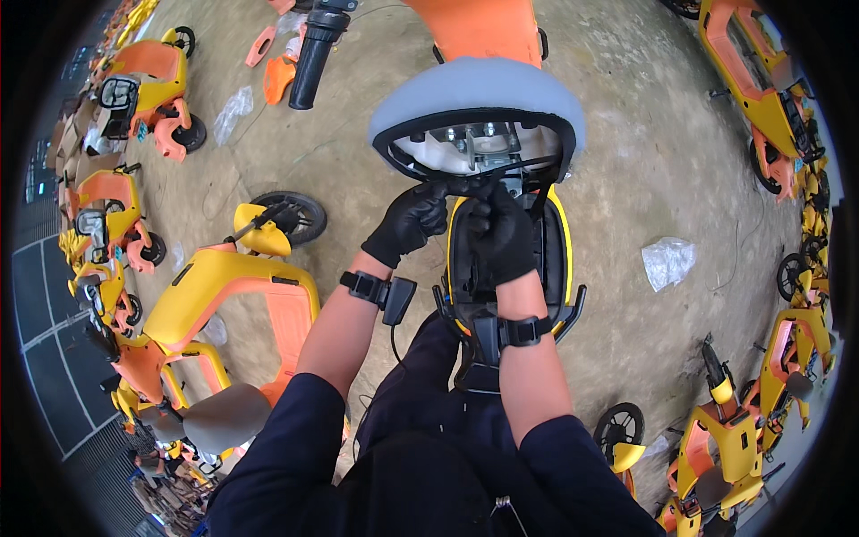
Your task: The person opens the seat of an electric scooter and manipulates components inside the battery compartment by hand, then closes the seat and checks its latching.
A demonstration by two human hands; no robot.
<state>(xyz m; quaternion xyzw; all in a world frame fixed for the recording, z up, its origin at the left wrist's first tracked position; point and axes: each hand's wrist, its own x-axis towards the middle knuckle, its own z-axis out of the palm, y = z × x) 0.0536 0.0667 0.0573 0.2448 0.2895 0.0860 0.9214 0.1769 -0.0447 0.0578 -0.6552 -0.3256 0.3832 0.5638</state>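
A grey scooter seat is tipped up, its underside with a metal hinge bracket facing me. Just under its lower rim, my left hand, in a black glove, is closed, with the fingers pinching a thin black cable. Close beside it, my right hand, also gloved in black, has its fingers curled at the same cable near the hinge. Below the hands lies the open black storage well of the scooter, edged in yellow. My fingertips partly hide the cable's ends.
A black handlebar grip and the scooter's orange front are ahead. A yellow and orange scooter stands close on my left. More scooters line the right side. Plastic wrapping and orange parts lie on the concrete floor.
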